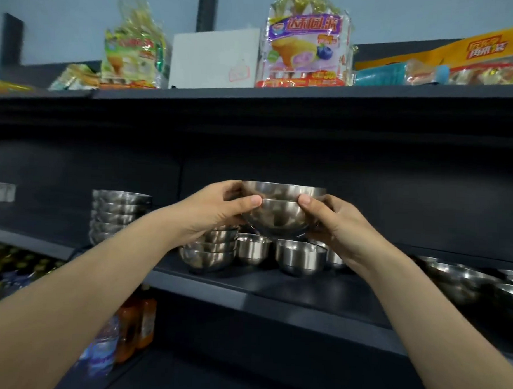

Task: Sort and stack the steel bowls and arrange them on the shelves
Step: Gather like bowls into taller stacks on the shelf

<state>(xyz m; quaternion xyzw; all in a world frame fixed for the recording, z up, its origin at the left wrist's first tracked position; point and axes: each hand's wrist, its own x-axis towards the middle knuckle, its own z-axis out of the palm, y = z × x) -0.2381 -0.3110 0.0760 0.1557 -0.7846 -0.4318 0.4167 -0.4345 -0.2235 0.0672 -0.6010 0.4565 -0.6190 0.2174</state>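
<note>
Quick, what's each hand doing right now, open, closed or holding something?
Left hand: grips the left side of the nested steel bowls.
Right hand: grips the right side of the same bowls.

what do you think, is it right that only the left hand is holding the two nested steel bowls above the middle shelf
Not quite: the head view shows both hands holding them. The left hand and the right hand each grip one side of the two nested steel bowls above the middle shelf.
</note>
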